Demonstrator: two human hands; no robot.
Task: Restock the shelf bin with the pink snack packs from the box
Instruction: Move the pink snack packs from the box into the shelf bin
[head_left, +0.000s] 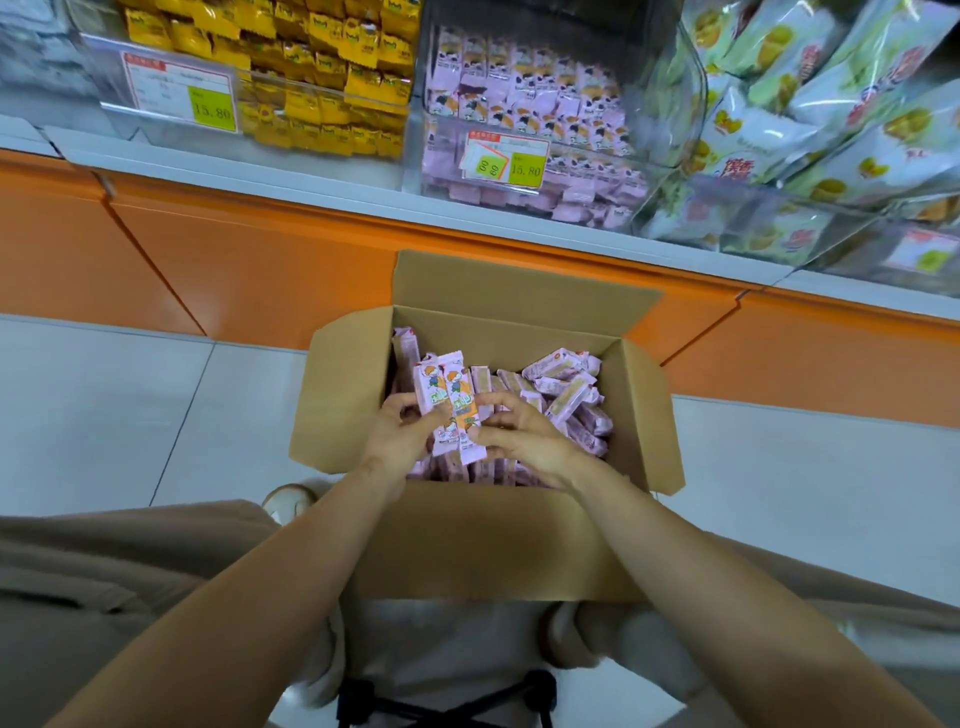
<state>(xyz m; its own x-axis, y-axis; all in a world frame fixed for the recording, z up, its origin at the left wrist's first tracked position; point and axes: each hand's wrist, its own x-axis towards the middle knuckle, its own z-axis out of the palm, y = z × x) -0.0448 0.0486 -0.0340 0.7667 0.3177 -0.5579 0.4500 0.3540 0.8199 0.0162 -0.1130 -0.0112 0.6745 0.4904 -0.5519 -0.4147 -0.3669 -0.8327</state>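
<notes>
An open cardboard box (644, 415) sits on the floor below the shelf, holding many pink snack packs (566, 395). Both my hands are inside it. My left hand (400, 436) and my right hand (524, 436) together grip a small bunch of pink packs (449, 395) standing upright, their printed fronts facing me. Above, on the shelf, a clear bin (670, 109) holds rows of the same pink snack packs (524, 83), with a price tag (506, 158) on its front.
A clear bin of yellow packs (322, 67) stands to the left of the pink bin, and pale green and white bags (810, 104) fill the right. An orange shelf base (260, 260) runs behind the box. My knees and a shoe (288, 501) flank the box.
</notes>
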